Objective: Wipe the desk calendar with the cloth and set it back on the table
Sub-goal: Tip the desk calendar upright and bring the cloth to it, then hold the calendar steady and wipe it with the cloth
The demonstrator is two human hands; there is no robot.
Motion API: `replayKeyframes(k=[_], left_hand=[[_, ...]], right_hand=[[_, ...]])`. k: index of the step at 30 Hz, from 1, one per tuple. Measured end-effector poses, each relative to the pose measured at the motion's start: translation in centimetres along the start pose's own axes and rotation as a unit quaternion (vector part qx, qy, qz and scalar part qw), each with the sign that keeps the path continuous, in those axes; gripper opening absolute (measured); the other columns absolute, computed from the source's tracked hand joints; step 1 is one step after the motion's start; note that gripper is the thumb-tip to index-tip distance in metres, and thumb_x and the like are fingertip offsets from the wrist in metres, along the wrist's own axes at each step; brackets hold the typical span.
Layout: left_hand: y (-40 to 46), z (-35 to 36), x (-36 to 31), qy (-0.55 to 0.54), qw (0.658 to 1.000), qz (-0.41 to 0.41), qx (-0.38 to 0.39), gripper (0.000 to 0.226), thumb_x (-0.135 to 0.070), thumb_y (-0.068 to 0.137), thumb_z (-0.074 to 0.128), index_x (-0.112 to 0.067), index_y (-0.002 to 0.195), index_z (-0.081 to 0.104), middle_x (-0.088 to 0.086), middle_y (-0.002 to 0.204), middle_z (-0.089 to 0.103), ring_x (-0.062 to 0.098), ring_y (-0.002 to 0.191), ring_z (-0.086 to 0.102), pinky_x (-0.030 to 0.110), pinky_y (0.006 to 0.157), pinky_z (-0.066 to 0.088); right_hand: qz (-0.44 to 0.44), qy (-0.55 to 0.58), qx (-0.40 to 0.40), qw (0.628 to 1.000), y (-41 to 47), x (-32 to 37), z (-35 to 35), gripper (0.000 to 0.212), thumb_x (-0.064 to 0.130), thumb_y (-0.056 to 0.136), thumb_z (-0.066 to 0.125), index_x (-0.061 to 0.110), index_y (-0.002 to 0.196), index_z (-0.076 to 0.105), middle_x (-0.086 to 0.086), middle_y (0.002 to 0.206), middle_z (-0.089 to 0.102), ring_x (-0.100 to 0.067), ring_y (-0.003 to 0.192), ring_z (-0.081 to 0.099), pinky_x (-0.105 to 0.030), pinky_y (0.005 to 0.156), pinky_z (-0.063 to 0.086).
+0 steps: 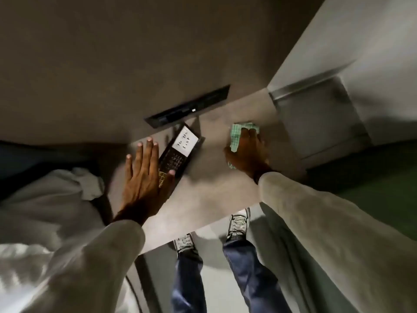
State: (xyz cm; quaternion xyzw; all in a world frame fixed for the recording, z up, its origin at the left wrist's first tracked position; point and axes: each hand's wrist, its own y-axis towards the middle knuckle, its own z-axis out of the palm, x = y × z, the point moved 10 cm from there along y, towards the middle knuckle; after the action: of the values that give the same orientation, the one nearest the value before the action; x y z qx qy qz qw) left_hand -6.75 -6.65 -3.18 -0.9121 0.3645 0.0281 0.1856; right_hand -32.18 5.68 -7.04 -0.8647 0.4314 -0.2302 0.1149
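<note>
A dark desk calendar (180, 150) with a white "To Do List" panel stands on the grey table (203, 195), near the wall. My left hand (144, 175) is beside its left end, fingers straight and spread, thumb lying against the calendar's lower corner. Whether the hand grips it I cannot tell. A green checked cloth (237, 134) lies flat on the table to the right of the calendar. My right hand (247, 152) presses down on it with the fingers over the cloth.
A black slot (187, 107) with sockets is set in the wall just behind the calendar. A light cabinet (316, 120) stands at the right against the table. My legs and shoes (237, 224) show below the table's front edge.
</note>
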Motion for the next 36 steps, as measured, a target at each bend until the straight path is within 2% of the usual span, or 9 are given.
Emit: replayKeyframes(k=[9, 13, 15, 17, 21, 25, 30, 33, 36], left_hand=[[1.5, 7.4, 1.0, 0.011, 0.996, 0.05, -0.079, 0.094, -0.063, 0.098, 0.037, -0.004, 0.164, 0.005, 0.014, 0.174, 0.0, 0.034, 0.162, 0.001, 0.051, 0.131, 0.008], [1.3, 6.8, 1.0, -0.016, 0.996, 0.057, -0.069, 0.099, -0.065, 0.096, 0.041, -0.007, 0.164, 0.001, 0.012, 0.175, -0.002, 0.03, 0.162, -0.002, 0.052, 0.131, 0.008], [1.2, 6.3, 1.8, -0.004, 0.997, 0.064, -0.051, 0.106, -0.07, 0.092, 0.046, -0.008, 0.165, 0.0, 0.011, 0.175, -0.003, 0.029, 0.162, -0.003, 0.051, 0.131, 0.007], [1.0, 5.9, 3.0, 0.015, 0.997, 0.07, -0.036, 0.116, -0.074, 0.086, 0.054, -0.007, 0.165, 0.0, 0.012, 0.174, -0.003, 0.031, 0.162, -0.001, 0.051, 0.131, 0.006], [0.9, 5.7, 4.9, 0.008, 0.996, 0.091, -0.018, 0.126, -0.073, 0.078, 0.068, -0.003, 0.163, 0.007, 0.016, 0.173, 0.002, 0.036, 0.161, 0.004, 0.055, 0.129, 0.011], [1.2, 5.6, 4.7, 0.025, 0.989, 0.139, -0.03, 0.124, -0.073, 0.079, 0.067, 0.001, 0.162, 0.013, 0.02, 0.172, 0.008, 0.039, 0.16, 0.011, 0.06, 0.127, 0.019], [2.1, 6.3, 5.3, -0.016, 0.991, 0.134, -0.019, 0.13, -0.076, 0.075, 0.068, 0.0, 0.163, 0.009, 0.019, 0.173, 0.006, 0.038, 0.161, 0.007, 0.06, 0.128, 0.017], [3.4, 7.3, 5.6, -0.027, 0.989, 0.142, -0.005, 0.137, -0.079, 0.07, 0.069, -0.007, 0.165, 0.001, 0.014, 0.174, -0.003, 0.034, 0.162, 0.0, 0.058, 0.129, 0.011], [4.5, 7.6, 5.3, -0.021, 0.986, 0.162, -0.004, 0.142, -0.081, 0.067, 0.069, -0.016, 0.165, -0.01, 0.005, 0.173, -0.014, 0.03, 0.162, -0.006, 0.054, 0.129, 0.005]], right_hand=[[0.06, -0.1, -0.039, 0.992, 4.2, -3.3, 8.0, 0.076, 0.037, 0.076, 0.07, -0.005, 0.132, 0.042, -0.028, 0.143, 0.039, -0.046, 0.122, 0.049, -0.05, 0.084, 0.054], [0.11, 0.04, -0.026, 0.993, 4.0, -5.2, 7.1, 0.059, 0.033, 0.073, 0.074, 0.004, 0.122, 0.058, -0.021, 0.13, 0.057, -0.044, 0.113, 0.059, -0.049, 0.098, 0.052], [0.161, 0.165, -0.018, 0.973, 2.5, -5.9, 6.9, 0.029, 0.033, 0.072, 0.074, 0.013, 0.091, 0.069, -0.015, 0.104, 0.07, -0.041, 0.105, 0.065, -0.042, 0.087, 0.056], [0.198, 0.27, -0.02, 0.942, 0.6, -5.8, 7.6, 0.019, 0.023, 0.078, 0.067, 0.014, 0.064, 0.057, -0.015, 0.08, 0.068, -0.038, 0.088, 0.069, -0.042, 0.072, 0.055], [0.257, 0.496, -0.032, 0.829, -3.9, -3.3, 11.0, 0.016, 0.017, 0.075, 0.047, 0.011, 0.063, 0.054, -0.008, 0.063, 0.052, -0.017, 0.058, 0.05, -0.03, 0.056, 0.038], [0.35, 0.653, -0.006, 0.672, -6.1, -0.5, 15.6, 0.022, 0.014, 0.092, 0.061, -0.005, 0.103, 0.067, -0.02, 0.1, 0.07, -0.034, 0.087, 0.069, -0.05, 0.083, 0.059], [0.287, 0.529, -0.073, 0.795, -6.1, 1.4, 13.9, 0.02, 0.003, 0.077, 0.075, 0.002, 0.096, 0.067, -0.018, 0.095, 0.075, -0.035, 0.084, 0.073, -0.045, 0.072, 0.063], [0.252, 0.52, -0.05, 0.815, -5.4, 4.2, 15.4, 0.018, -0.002, 0.074, 0.075, 0.006, 0.089, 0.069, -0.01, 0.083, 0.075, -0.018, 0.065, 0.068, -0.021, 0.052, 0.053], [0.254, 0.507, -0.03, 0.823, -4.3, 5.8, 17.0, 0.011, 0.002, 0.069, 0.077, 0.002, 0.076, 0.068, -0.017, 0.077, 0.076, -0.016, 0.062, 0.063, -0.034, 0.053, 0.057]])
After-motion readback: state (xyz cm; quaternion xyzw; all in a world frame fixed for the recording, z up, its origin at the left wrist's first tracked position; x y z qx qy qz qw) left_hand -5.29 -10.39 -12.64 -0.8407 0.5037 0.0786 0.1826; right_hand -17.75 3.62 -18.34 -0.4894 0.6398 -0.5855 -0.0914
